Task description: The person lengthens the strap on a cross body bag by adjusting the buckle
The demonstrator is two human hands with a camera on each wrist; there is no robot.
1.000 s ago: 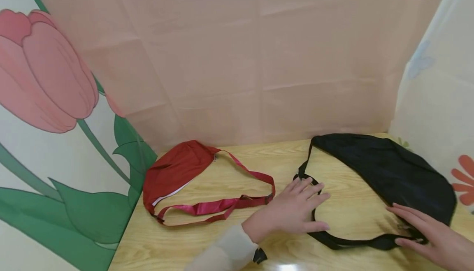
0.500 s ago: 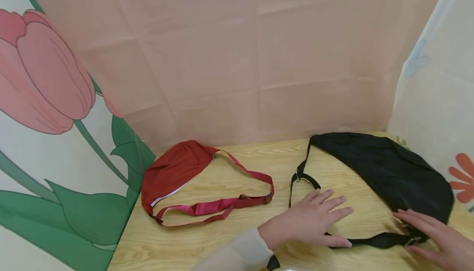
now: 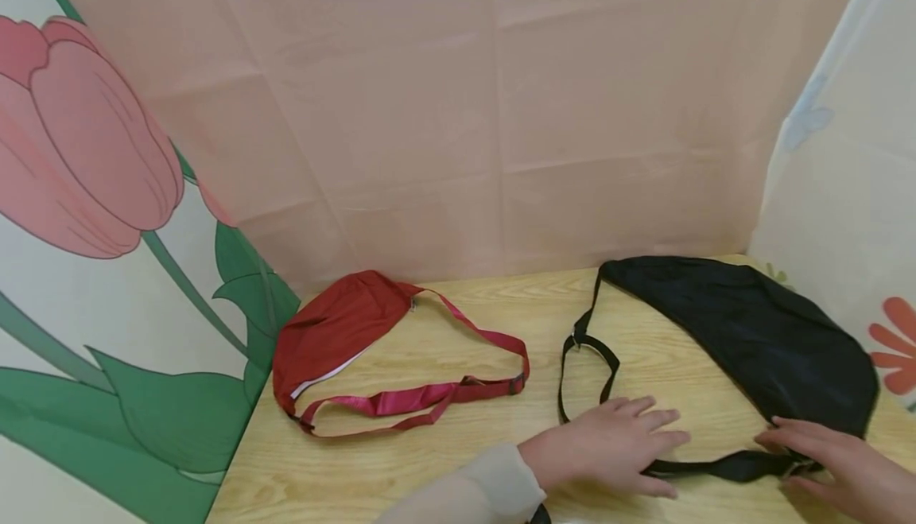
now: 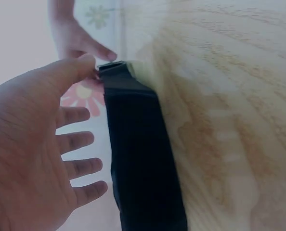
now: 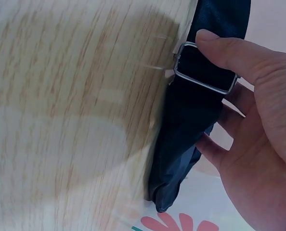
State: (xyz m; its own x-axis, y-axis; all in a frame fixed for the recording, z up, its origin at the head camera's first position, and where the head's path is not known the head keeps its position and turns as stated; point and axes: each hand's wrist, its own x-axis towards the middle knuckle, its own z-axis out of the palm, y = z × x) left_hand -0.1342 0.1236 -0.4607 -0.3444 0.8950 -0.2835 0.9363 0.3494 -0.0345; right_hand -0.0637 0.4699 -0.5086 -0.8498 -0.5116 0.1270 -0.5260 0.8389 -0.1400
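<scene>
A black waist bag (image 3: 751,341) lies on the wooden table at the right, its strap (image 3: 740,466) running along the near side. My right hand (image 3: 844,460) is at the bag's near corner. In the right wrist view its thumb lies on the strap at a silver metal buckle (image 5: 201,83), with the fingers curled behind. My left hand (image 3: 608,444) hovers palm down over the strap's left part, fingers spread. In the left wrist view these straight fingers stand beside the wide black strap (image 4: 143,154), holding nothing, and the thumb tip overlaps its far end.
A red waist bag (image 3: 336,333) with a looped strap (image 3: 422,398) lies on the left of the table (image 3: 265,476). Pink sheeting (image 3: 401,110) hangs behind. Printed panels with a tulip (image 3: 107,142) and a red flower (image 3: 894,357) stand at the sides.
My left hand has slid right and nearer along the black strap, uncovering the small strap loop. My right hand has come slightly nearer and closed in at the buckle. The red bag lies unchanged.
</scene>
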